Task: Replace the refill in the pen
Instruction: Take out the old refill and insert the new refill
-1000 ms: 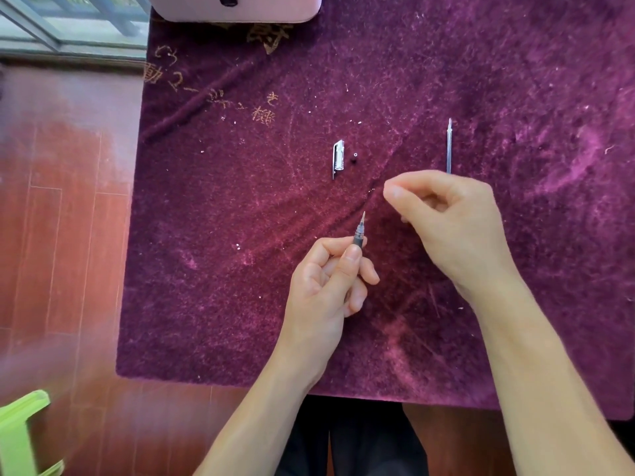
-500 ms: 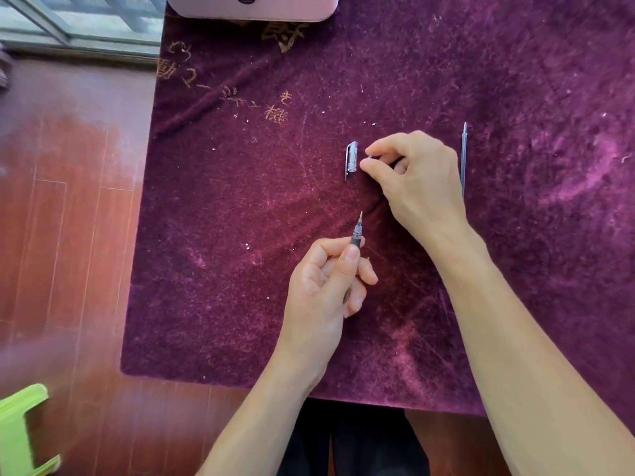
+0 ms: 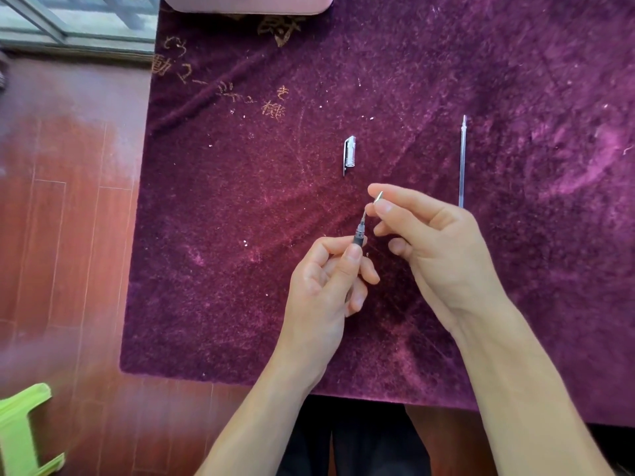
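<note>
My left hand [image 3: 326, 280] grips the pen barrel [image 3: 359, 233], whose dark grip and thin refill tip stick up out of my fist; most of the barrel is hidden in the hand. My right hand [image 3: 436, 249] pinches a small metal tip cone [image 3: 379, 196] between thumb and forefinger, just above and right of the refill tip, a little apart from it. The clear pen cap [image 3: 349, 154] with its clip lies on the purple cloth beyond my hands. A loose thin refill [image 3: 463, 161] lies to the right, pointing away from me.
A purple velvet cloth [image 3: 240, 235] with gold lettering covers the table. A pink case [image 3: 247, 3] sits at the far edge. To the left is red wooden floor with a green stool [image 3: 20, 438]. The table's near edge runs just under my wrists.
My right hand reached to the spot beside the cap, picked up the small tip piece, and came back with it to the refill tip. The left hand stayed in place.
</note>
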Action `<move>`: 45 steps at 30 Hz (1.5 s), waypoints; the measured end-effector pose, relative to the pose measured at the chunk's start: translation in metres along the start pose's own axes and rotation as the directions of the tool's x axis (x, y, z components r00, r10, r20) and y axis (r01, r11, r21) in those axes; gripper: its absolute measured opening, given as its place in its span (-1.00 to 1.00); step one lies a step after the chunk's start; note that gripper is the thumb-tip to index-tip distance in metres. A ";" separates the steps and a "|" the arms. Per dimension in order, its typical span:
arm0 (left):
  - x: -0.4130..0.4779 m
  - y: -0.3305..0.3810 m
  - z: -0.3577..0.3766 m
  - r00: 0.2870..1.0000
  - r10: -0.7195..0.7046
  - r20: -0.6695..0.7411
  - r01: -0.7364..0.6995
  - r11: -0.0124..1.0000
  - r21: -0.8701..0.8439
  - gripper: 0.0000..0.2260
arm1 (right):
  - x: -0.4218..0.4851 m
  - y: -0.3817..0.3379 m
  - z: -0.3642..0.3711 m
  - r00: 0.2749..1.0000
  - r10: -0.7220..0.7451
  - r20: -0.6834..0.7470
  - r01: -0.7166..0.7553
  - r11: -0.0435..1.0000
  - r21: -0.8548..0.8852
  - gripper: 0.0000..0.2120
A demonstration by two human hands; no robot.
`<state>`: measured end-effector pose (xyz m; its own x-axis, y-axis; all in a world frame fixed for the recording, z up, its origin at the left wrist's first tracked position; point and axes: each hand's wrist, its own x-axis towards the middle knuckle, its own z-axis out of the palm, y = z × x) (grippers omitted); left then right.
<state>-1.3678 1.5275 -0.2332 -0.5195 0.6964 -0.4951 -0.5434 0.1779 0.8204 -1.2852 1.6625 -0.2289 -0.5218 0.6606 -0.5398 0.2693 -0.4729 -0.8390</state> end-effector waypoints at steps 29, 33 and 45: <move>0.001 -0.005 0.014 1.000 -0.026 0.014 0.026 0.999 0.024 -0.81 | -0.005 -0.001 -0.021 0.988 -0.045 0.150 0.050 0.998 -0.033 -0.79; 0.001 -0.006 0.014 1.000 -0.027 0.013 0.026 0.999 0.032 -0.82 | -0.004 0.002 -0.024 0.985 0.007 0.173 0.007 0.997 -0.077 -0.88; 0.001 -0.005 0.013 0.999 -0.029 0.036 0.029 1.000 0.007 -0.83 | -0.003 0.001 -0.027 0.977 0.003 0.215 0.018 0.995 -0.097 -0.89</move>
<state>-1.3569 1.5365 -0.2345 -0.4793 0.7157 -0.5080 -0.5532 0.2030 0.8079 -1.2611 1.6755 -0.2300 -0.6826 0.5184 -0.5151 0.3368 -0.4024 -0.8513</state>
